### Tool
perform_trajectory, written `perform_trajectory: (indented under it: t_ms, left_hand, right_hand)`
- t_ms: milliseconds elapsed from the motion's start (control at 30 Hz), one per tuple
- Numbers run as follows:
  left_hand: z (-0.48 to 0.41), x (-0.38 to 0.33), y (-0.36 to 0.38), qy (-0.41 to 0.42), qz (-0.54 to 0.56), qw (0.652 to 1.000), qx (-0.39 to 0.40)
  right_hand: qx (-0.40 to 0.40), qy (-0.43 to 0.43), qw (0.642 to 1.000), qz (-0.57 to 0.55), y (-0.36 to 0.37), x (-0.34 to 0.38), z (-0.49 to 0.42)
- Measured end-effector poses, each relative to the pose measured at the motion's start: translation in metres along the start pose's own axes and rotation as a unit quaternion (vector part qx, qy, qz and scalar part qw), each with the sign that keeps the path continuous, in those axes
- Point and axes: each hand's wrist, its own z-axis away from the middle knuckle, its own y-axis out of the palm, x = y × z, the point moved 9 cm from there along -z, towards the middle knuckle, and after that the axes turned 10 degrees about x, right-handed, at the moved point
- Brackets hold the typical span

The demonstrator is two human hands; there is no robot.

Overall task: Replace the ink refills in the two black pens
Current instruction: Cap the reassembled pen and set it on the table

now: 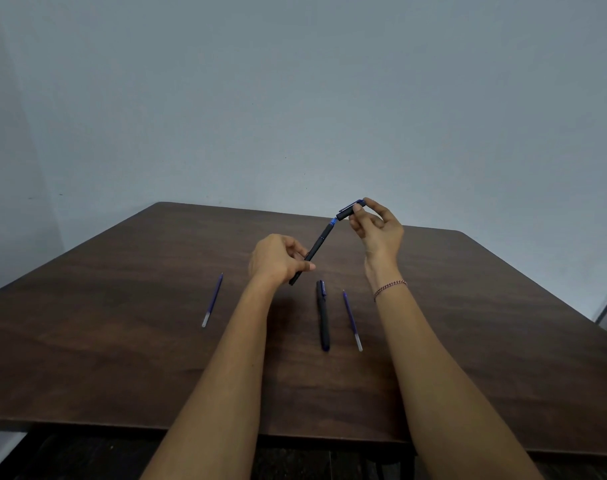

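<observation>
Black pen (316,245) slants between left hand (278,259) and right hand (376,228).

A dark wooden bench (122,341) carries a capped black pen (323,315), one refill (352,320) just beside it, another refill (212,300) lying well to the left.

Dim and a bit gray all over, with soft, even light and no bright glare on the dark table (122,341). Only faint, fuzzy shadows under the arms and beside the pen lying on the table (323,315). Bent and stretched at the edges from the wide lens, darker in the corners of the wall (295,98), slightly soft and grainy everywhere.
</observation>
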Motion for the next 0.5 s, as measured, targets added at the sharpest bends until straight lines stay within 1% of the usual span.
perform_trajectory:
  t_ms: [167, 300, 500]
  left_hand:
    - [0.0, -0.001, 0.0, 0.002, -0.012, 1.0, -0.001]
    - [0.002, -0.003, -0.002, 0.004, -0.02, 1.0, -0.013]
    - [0.003, -0.003, -0.007, 0.002, -0.011, 0.999, -0.036]
  right_hand:
    - [0.056, 0.01, 0.996, 0.061, 0.011, -0.003, 0.0]
    - [0.106, 0.002, 0.987, 0.124, 0.022, -0.004, 0.001]
    - [0.18, -0.015, 0.948, 0.262, 0.041, -0.01, 0.01]
